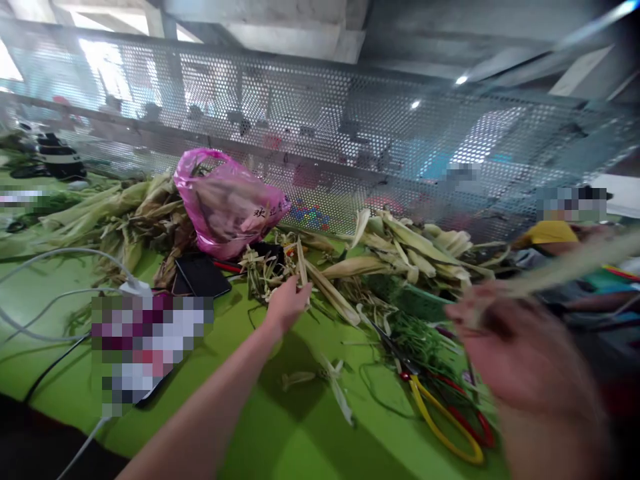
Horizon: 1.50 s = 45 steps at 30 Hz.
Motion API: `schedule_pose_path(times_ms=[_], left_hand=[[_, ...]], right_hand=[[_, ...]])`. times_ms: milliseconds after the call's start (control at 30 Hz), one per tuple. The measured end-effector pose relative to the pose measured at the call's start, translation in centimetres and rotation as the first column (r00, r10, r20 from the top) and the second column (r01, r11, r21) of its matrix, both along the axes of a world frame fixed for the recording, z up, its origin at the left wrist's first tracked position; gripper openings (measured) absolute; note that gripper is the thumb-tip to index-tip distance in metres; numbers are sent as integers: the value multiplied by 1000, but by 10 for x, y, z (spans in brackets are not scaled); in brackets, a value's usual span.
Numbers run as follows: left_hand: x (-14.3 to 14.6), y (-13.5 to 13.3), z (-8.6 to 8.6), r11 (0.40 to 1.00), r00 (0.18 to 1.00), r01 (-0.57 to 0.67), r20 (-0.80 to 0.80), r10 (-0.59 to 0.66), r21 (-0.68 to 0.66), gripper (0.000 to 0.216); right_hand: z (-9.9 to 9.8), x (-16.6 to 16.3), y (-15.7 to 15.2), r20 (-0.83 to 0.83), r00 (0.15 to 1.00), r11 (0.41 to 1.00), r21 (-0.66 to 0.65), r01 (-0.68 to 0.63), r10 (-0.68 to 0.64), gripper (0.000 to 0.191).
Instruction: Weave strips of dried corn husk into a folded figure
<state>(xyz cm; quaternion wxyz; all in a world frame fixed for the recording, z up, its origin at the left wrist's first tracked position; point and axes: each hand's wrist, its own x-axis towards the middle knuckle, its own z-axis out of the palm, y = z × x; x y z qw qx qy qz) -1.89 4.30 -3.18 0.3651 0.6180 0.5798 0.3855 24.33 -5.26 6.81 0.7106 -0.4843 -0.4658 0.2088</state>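
Observation:
Dried corn husks cover much of the green table. My left hand (289,305) is closed at the near edge of the middle pile, and a narrow corn husk strip (301,261) rises from its fingers. My right hand (525,360), smeared by motion, is raised at the right with its fingers pinched on a long pale husk strip (580,263) that points right. Scissors (445,420) with one yellow and one red handle lie between my hands, blades partly over green plant strands (417,340). Small husk scraps (336,387) lie in front of my left hand.
A pink plastic bag (227,207) stands behind the middle pile. More husks (410,247) lie back right and at left (135,207). A dark phone (203,275), white cables (65,253) and blurred-out items occupy the left. A perforated metal screen (310,127) runs behind; another person (550,233) is at right.

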Motion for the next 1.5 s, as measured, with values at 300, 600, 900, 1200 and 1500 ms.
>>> schedule_pose_path(times_ms=[300, 600, 900, 1200, 1500], left_hand=[[20, -34, 22, 940, 876, 306, 343, -340, 150, 31], [26, -35, 17, 954, 760, 300, 606, -236, -5, 7], [22, -38, 24, 946, 727, 319, 656, -203, -62, 11], [21, -35, 20, 954, 713, 294, 679, -174, -64, 10], [24, -37, 23, 951, 654, 294, 746, -128, -94, 11]], right_hand=[[-65, -73, 25, -76, 918, 802, -462, -378, 389, 34], [-67, -84, 23, -51, 892, 776, -472, -418, 449, 36], [-65, -82, 22, -45, 890, 770, -482, -418, 455, 28], [-63, -82, 20, -28, 870, 750, -494, -441, 492, 32], [-63, -81, 21, 33, 878, 770, -497, -400, 478, 31]])
